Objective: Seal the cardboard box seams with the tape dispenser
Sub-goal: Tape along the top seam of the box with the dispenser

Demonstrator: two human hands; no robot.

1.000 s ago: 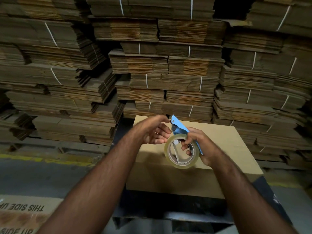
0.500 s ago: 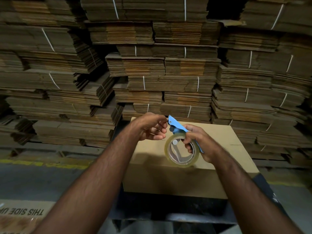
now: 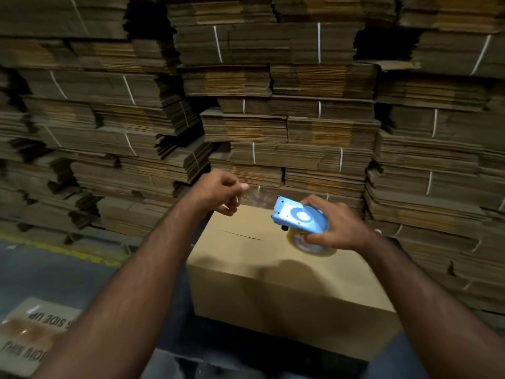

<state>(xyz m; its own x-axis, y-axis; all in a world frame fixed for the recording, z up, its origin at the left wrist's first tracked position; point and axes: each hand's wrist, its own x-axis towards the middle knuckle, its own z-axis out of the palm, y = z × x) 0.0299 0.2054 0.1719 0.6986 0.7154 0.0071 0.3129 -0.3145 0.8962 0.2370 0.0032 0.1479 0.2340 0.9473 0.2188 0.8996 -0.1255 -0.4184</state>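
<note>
Here, the right hand (image 3: 334,224) holds a blue tape dispenser (image 3: 299,218) above the cardboard box (image 3: 273,269); the left hand (image 3: 218,193) pinches the clear tape end (image 3: 252,197).

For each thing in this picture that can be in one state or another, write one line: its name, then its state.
cardboard box: flaps closed, top seam untaped, slit showing
tape dispenser: held above the box, toothed edge pointing away
tape roll: mounted on the dispenser, partly unwound
tape strip: pulled out, stretched between both hands
left hand: pinching the strip's free end
right hand: gripping the dispenser
flattened boxes: bundled, stacked behind
</note>
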